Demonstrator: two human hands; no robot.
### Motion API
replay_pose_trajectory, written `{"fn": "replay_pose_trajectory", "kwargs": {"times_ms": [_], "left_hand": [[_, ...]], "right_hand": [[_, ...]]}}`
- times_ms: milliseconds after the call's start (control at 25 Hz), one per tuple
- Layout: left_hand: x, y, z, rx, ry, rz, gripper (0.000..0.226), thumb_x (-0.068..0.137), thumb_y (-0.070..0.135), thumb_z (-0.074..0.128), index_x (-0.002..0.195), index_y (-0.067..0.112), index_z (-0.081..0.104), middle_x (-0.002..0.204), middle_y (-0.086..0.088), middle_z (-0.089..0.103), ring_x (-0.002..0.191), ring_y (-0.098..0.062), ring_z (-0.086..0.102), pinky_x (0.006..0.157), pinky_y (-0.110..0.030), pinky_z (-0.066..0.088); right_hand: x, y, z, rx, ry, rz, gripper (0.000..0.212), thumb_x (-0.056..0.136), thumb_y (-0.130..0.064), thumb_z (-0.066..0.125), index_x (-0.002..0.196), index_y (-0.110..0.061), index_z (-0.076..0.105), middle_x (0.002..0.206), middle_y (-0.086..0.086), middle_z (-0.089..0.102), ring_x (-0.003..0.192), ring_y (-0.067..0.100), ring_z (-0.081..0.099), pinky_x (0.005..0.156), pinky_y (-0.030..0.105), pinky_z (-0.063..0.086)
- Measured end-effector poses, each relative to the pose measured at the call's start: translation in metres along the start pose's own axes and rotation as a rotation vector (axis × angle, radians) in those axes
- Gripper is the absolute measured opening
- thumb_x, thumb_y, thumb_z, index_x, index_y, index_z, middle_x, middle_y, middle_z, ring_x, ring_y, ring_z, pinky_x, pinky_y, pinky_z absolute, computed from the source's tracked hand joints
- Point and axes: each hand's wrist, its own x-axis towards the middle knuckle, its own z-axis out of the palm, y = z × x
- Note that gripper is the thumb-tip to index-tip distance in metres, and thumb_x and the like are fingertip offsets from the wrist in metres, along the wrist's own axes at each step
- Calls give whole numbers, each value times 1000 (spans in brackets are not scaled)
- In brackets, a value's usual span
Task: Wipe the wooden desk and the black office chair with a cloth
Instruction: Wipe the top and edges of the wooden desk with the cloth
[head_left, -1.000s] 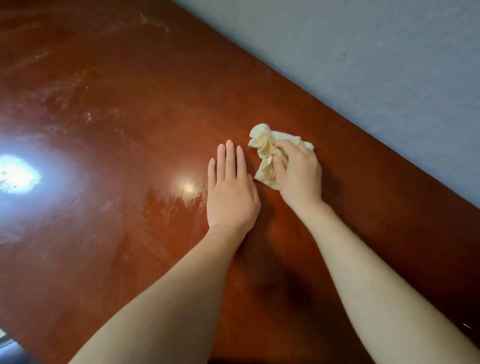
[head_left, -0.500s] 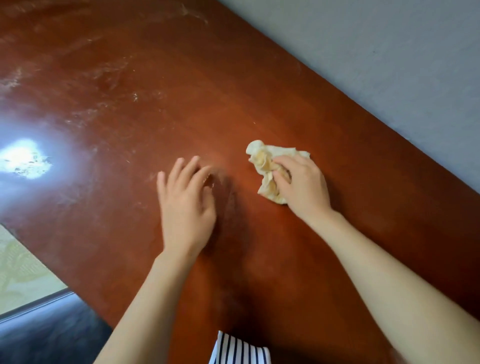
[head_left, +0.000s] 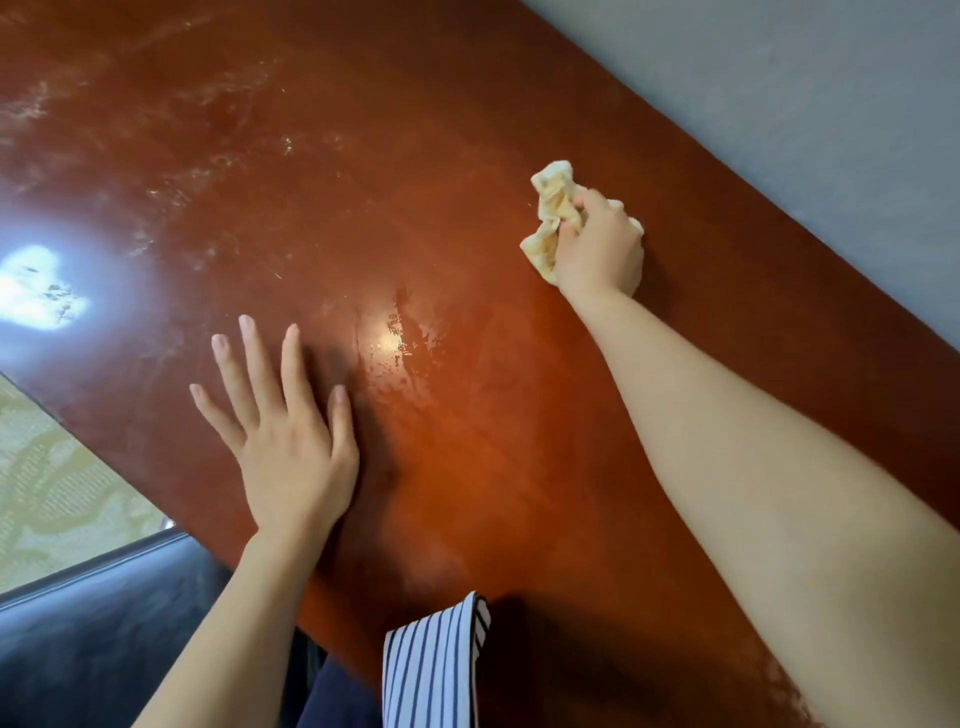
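Note:
The glossy reddish-brown wooden desk (head_left: 467, 156) fills most of the view, with dusty smears at its far left and a wet shine at its middle. My right hand (head_left: 600, 249) grips a crumpled cream cloth (head_left: 553, 208) and holds it down on the desk near the far edge by the wall. My left hand (head_left: 283, 415) lies flat on the desk near its front edge, fingers spread and straight. A black chair (head_left: 93, 634) shows at the lower left, below the desk edge.
A grey wall (head_left: 779, 78) runs along the desk's far edge. Pale patterned floor (head_left: 47, 488) shows at the left. A striped blue-and-white piece of clothing (head_left: 431, 660) hangs over the front edge of the desk.
My right hand has slid the cloth away toward the wall. My left hand has moved left toward the front edge and spread flat. More of the chair and floor came into view.

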Motion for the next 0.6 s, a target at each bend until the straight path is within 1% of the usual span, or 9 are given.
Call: {"fn": "replay_pose_trajectory", "kwargs": {"times_ms": [80, 160, 280, 360, 520, 600], "left_hand": [[2, -1, 0, -32, 6, -21, 60, 93, 29, 38, 148, 10, 26, 160, -15, 5, 148, -30, -5, 117, -48, -8], [5, -1, 1, -54, 8, -23, 57, 93, 25, 40, 147, 9, 28, 160, -16, 7, 148, -30, -3, 119, -47, -5], [7, -1, 1, -57, 5, -2, 52, 95, 21, 40, 145, 9, 30, 159, -16, 8, 148, -30, -1, 119, -44, -5], [7, -1, 1, -51, 2, -4, 51, 97, 18, 41, 145, 9, 30, 160, -15, 8, 148, -29, -1, 119, -42, -5], [6, -1, 2, -49, 9, -9, 48, 98, 18, 40, 145, 10, 31, 160, -14, 9, 148, -26, -1, 119, -37, -6], [5, -2, 2, -57, 14, -8, 48, 98, 18, 39, 145, 10, 31, 160, -14, 9, 148, -26, -1, 119, -36, -6]], "right_hand": [[-35, 0, 2, -51, -27, -136, 30, 97, -21, 44, 121, -26, 59, 118, 2, 59, 111, 23, 50, 79, 30, 41], [-79, 1, 7, -35, -46, -281, 29, 94, -18, 48, 118, -21, 63, 112, 4, 63, 105, 25, 54, 82, 34, 44], [-138, 5, 13, 24, -27, -444, 27, 84, -14, 62, 110, -18, 68, 95, 4, 68, 90, 27, 60, 78, 35, 48], [-165, 8, 17, 51, -73, -541, 28, 82, -14, 65, 109, -17, 69, 91, 1, 67, 87, 24, 60, 77, 35, 49], [-169, 13, 16, 68, -115, -711, 26, 81, -14, 70, 106, -14, 70, 87, 2, 66, 82, 22, 61, 74, 33, 50], [-152, 14, 14, 53, -114, -747, 26, 78, -12, 72, 104, -13, 70, 85, 4, 65, 81, 24, 62, 72, 33, 50]]}}
